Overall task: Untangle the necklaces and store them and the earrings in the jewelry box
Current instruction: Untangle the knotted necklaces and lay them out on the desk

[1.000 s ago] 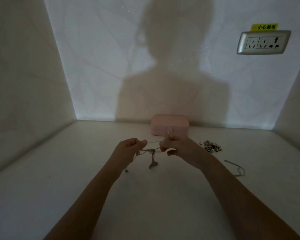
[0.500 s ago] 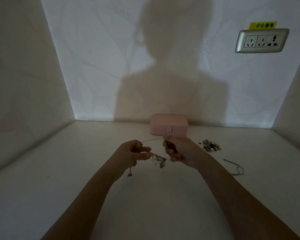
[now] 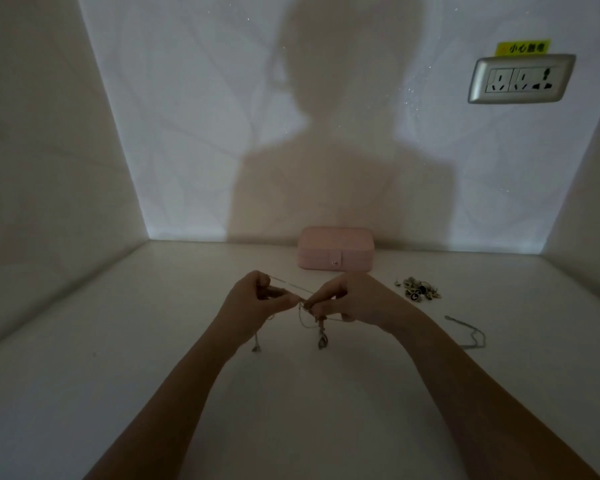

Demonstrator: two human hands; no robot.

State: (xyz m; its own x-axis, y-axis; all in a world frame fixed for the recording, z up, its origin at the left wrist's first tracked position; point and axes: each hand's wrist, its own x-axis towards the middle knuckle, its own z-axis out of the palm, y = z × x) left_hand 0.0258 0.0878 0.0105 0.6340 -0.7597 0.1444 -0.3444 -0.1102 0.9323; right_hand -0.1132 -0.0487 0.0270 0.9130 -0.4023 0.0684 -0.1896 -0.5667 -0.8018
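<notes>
Both grips are clamped on chain: my left grip [image 3: 253, 303] pinches it between thumb and forefinger, and my right grip [image 3: 357, 299] pinches the same tangle [image 3: 303, 308] from the other side, fingertips all but touching at the knot. Half a second back those fingertips were apart with the clump sagging between them; now they've met on it, and one thin strand [image 3: 291, 287] runs taut from the top of my left fist across to my right fingers. I read that as having found the snag and started picking at it, but nothing is free yet. Two pendants dangle: one [image 3: 322, 341] straight under the knot and one [image 3: 256, 346] below my left wrist, both low over the worktop [image 3: 153, 341]; touching it or not, I can't tell. So I reckon two necklaces in hand, though the strands are too fine to count. Out to the right lies one loose chain [image 3: 468, 332], flat on the worktop and well apart from the tangle. Beyond it is one heap of earrings [image 3: 418, 291], too small to count singly. One pink jewelry box [image 3: 336, 249] sits at the back wall, lid down, clasp fastened.
</notes>
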